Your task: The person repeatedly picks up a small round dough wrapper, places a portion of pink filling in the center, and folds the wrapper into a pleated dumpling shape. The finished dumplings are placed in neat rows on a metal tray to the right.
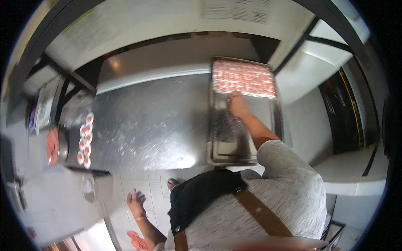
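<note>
My right hand [237, 105] reaches over a metal sheet tray [210, 138] on the right of the worktop. Its fingers are at the near edge of a block of filled dumplings [244, 78], with pink filling and pale wrappers in tight rows. They cover the far part of the tray; the near part shows bare, shiny metal. Whether the fingers hold a dumpling is hidden. My left hand [136, 200] hangs off the worktop's near side over the floor, blurred, fingers loosely bent and apart, with nothing visible in it.
Round wrappers with pink filling [84, 141] lie in two columns at the left of the steel worktop [150, 125]. Beside them stands a metal bowl [63, 147] of pink ground filling [52, 146]. White dust marks the worktop. A dark shelf post [67, 73] rises at the back left.
</note>
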Available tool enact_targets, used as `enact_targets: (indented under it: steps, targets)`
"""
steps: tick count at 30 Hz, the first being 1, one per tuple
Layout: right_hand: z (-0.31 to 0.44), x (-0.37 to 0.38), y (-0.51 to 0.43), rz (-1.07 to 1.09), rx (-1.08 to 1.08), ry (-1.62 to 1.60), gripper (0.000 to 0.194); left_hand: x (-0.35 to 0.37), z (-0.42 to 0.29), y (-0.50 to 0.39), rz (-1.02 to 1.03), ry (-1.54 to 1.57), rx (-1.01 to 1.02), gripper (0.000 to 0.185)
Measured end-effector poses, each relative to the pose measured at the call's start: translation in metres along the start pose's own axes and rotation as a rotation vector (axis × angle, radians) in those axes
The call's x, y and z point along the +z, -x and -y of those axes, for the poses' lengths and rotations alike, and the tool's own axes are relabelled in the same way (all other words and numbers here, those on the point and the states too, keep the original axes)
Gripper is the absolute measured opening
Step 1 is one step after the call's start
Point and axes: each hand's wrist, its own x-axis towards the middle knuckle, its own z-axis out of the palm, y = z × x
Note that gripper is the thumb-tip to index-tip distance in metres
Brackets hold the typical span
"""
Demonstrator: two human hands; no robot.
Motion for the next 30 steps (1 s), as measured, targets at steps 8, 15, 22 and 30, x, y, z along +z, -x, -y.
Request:
enact_targets:
  steps: [8, 15, 22, 30]
  targets:
    - [0.239, -0.036, -0.027, -0.081, 0.206, -0.263, 0.025, -0.059, -0.064, -0.133, 0.022, 0.120, 0.120, 0.017]
    - [0.623, 0.079, -0.048, 0.372, -0.935, -0.318, 0.028, -0.117, -0.088, -0.212, 0.060, 0.510, 0.083, 0.013]
    - [0.792, 0.151, -0.088, 0.102, -1.058, -0.345, 0.022, -0.156, -0.076, -0.245, -0.014, 0.711, -0.016, 0.011]
    - [0.784, 0.109, -0.052, 0.348, -0.958, -0.394, 0.019, -0.145, -0.070, -0.267, 0.247, 1.035, 0.158, 0.029]
